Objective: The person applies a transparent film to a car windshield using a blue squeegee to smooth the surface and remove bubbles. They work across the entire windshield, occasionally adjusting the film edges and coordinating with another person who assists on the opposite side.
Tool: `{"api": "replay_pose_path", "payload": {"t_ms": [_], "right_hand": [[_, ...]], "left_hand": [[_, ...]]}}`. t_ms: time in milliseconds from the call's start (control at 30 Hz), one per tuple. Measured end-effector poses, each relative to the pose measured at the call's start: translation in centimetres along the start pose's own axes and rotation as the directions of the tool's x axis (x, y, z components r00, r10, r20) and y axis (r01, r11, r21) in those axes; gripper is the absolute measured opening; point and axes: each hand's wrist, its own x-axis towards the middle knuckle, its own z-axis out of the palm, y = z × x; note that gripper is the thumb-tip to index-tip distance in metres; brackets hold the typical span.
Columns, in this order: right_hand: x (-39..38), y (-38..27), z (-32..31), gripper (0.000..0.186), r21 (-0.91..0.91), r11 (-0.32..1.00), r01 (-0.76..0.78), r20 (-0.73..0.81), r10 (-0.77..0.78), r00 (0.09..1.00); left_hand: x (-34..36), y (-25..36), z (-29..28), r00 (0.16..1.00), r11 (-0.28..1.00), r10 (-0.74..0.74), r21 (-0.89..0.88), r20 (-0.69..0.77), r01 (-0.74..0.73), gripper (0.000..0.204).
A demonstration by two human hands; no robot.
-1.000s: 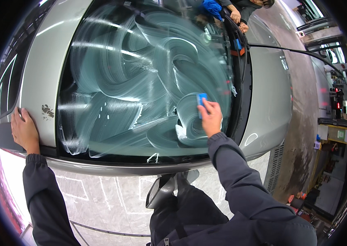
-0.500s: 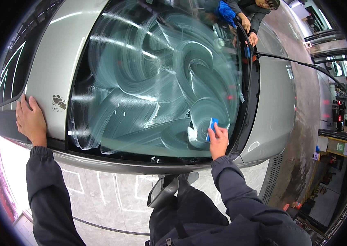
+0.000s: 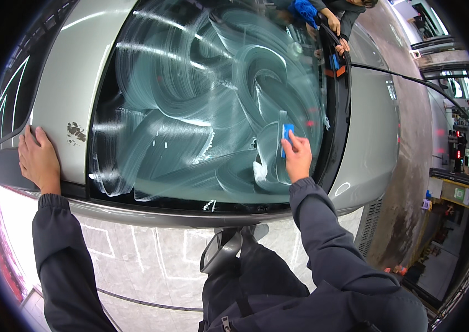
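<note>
A blue applicator pad [image 3: 287, 136] is pinched in the fingers of my right hand [image 3: 299, 160] and pressed to the car windshield [image 3: 190, 149]. White, streaky swirls of polish-like residue cover much of the glass. A thicker white smear [image 3: 259, 172] lies just to the lower left of my right hand. On the silver car roof [image 3: 76, 83], near its side edge, my left hand [image 3: 39, 160] rests flat with fingers extended and nothing in it. A patch of peeled paint [image 3: 76, 133] shows to the right of that hand.
Across the car, another person's hands [image 3: 334, 25] are at the wiper arm [image 3: 347, 55], beside a blue cloth [image 3: 304, 12]. The silver hood [image 3: 370, 138] extends right. A side mirror [image 3: 220, 252] sits by my legs. Shelves [image 3: 459, 193] stand far right.
My right hand has slid the blue pad up the glass, farther from me, leaving a fresh streak. My left hand stays on the roof. The other person's hands shifted slightly at the wiper.
</note>
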Motion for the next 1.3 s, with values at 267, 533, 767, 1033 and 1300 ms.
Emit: {"api": "replay_pose_path", "payload": {"t_ms": [267,533,767,1033,1300], "right_hand": [[-10.1,-3.3,-0.7,0.038,-0.044,0.973,0.226,0.075,-0.223,0.972],[-1.6,-0.5,0.3,0.035,0.004,0.988,0.157,-0.037,-0.157,0.987],[-10.0,11.0,-6.0,0.040,-0.079,0.958,-0.277,-0.091,0.269,0.959],[-8.8,-3.5,-1.1,0.039,0.043,0.861,0.506,0.135,-0.507,0.851],[1.3,-0.4,-0.7,0.030,0.086,0.959,0.271,-0.019,-0.270,0.963]], "left_hand": [[0.1,-0.4,0.4,1.000,1.000,0.010,0.001,-0.021,-0.010,0.059],[0.7,-0.4,0.1,0.999,0.999,0.009,-0.031,0.035,-0.008,0.060],[0.9,-0.9,0.4,1.000,0.999,0.028,-0.027,0.013,-0.028,0.061],[1.7,-1.8,0.6,0.994,0.993,0.110,-0.042,0.004,-0.110,0.061],[1.7,-1.4,0.1,0.996,0.994,0.082,-0.070,0.042,-0.079,0.060]]}}
